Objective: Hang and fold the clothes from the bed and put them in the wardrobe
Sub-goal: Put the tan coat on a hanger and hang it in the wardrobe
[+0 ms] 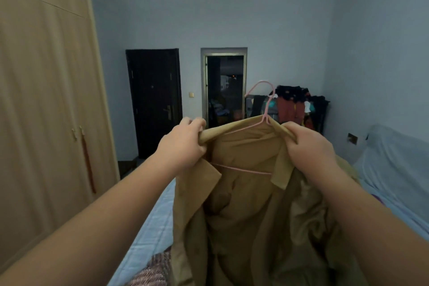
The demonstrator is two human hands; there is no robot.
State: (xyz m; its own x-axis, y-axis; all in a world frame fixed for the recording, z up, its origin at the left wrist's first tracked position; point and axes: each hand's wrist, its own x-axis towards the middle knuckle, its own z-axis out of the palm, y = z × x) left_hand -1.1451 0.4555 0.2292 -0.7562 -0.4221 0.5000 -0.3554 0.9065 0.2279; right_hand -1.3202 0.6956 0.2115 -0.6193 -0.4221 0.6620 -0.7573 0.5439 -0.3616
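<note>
Coat (pixel 243 204) on hanger (pixel 267 109), left hand (pixel 183 144) & right hand (pixel 308 146) both gripping collar; wardrobe (pixel 46 88) at left shut, hanging left.

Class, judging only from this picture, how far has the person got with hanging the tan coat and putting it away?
Done: the pink hanger sits inside the tan coat. In hand: left hand and right hand grip its shoulders. Left: the wardrobe doors look closed.
</note>
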